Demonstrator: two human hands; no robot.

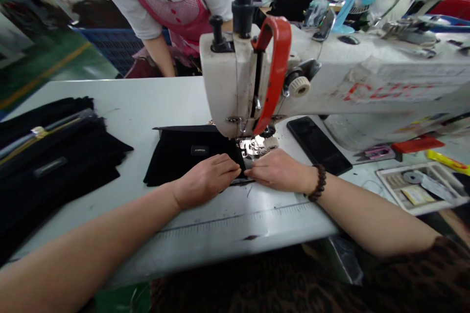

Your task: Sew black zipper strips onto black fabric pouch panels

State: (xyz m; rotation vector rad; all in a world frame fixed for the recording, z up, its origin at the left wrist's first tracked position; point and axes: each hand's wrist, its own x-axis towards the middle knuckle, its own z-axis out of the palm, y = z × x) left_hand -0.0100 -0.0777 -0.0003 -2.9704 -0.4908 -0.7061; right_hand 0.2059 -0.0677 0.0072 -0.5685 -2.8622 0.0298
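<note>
A black fabric piece (179, 156) with a small label lies flat on the white table, its right edge by the presser foot of the sewing machine (227, 73). My left hand (209, 179) rests on its front right corner, fingers closed and pinching the edge. Just right of it, my right hand (281, 171), with a beaded bracelet on the wrist, pinches the same edge in front of the foot. The fingertips of both hands nearly meet. The needle tip cannot be made out.
Black fabric pieces (55, 166) are piled at the left. A phone (318, 145), pink snips (376, 153) and a tray of small parts (382, 176) lie at the right. Across the table (147, 102) stands a person in a pink apron (179, 12), by a blue crate (106, 49).
</note>
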